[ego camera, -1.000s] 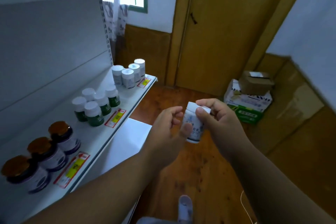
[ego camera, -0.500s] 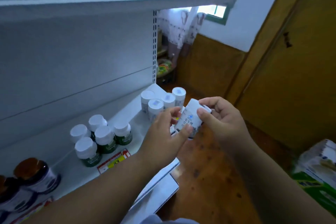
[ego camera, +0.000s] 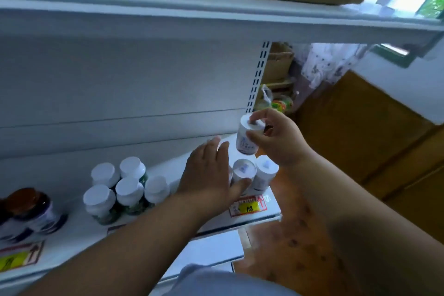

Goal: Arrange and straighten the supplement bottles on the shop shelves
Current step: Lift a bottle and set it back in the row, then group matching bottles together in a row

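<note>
Fingers [ego camera: 258,138] of the right hand [ego camera: 281,142] were clamped on the small white plastic bottle with a blue-printed label [ego camera: 247,138], pinching it at the cap and side. Half a second earlier both hands had held it out over the floor; now it hung upright above the white metal shelf [ego camera: 262,214], just behind the cluster of matching white-capped bottles [ego camera: 252,173]. The left hand [ego camera: 206,178] had let go and lay spread, fingers apart, against that cluster, thumb touching the front bottle. Judging by this, placement was imminent, the left hand seemingly steadying the group. Green-labelled white-capped bottles [ego camera: 120,190] stood left of that cluster.
</note>
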`<action>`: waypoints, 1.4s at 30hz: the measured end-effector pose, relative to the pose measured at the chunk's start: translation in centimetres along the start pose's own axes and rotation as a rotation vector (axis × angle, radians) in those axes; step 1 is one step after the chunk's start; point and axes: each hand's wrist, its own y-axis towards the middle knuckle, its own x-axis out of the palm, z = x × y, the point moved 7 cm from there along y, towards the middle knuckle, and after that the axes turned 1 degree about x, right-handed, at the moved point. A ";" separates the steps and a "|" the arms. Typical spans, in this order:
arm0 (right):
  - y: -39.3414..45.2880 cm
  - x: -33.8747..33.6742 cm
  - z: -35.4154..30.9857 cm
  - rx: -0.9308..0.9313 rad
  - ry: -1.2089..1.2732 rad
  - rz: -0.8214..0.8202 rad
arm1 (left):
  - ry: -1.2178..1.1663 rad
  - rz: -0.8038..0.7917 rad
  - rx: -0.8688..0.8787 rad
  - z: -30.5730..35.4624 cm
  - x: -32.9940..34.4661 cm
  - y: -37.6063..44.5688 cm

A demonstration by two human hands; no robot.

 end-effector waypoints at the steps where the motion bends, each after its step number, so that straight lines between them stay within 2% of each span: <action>1: 0.9 0.6 0.8 -0.030 -0.057 -0.060 | 0.031 -0.017 -0.018 0.1 0.8 0.0; 6: 3.1 3.4 2.4 -0.196 -0.394 -0.349 | 0.133 -0.094 -0.122 0.7 2.9 0.6; 9: 3.3 4.6 3.1 -0.196 -0.450 -0.513 | 0.155 -0.145 -0.163 1.0 3.9 0.3; 11: 3.2 4.9 3.6 -0.182 -0.429 -0.565 | 0.156 -0.145 -0.193 1.1 4.2 0.1; 22: 3.3 5.2 4.4 -0.236 -0.384 -0.543 | 0.204 -0.061 -0.165 1.0 4.2 0.0; 27: 2.5 4.3 3.8 -0.303 -0.315 -0.412 | 0.177 -0.026 -0.176 1.0 2.4 -0.6; 31: 1.0 3.2 0.6 -0.422 -0.284 -0.304 | 0.130 0.077 -0.157 1.4 -0.4 -2.7; 35: -1.6 3.7 -3.9 -0.474 -0.225 -0.304 | 0.107 0.161 -0.144 1.0 -3.3 -5.5; 39: -5.4 7.5 -10.3 -0.569 -0.154 -0.319 | 0.110 0.207 -0.246 -2.7 -6.8 -10.5; 42: -9.4 13.0 -15.6 -0.654 -0.106 -0.376 | 0.125 0.225 -0.315 -6.6 -10.2 -16.7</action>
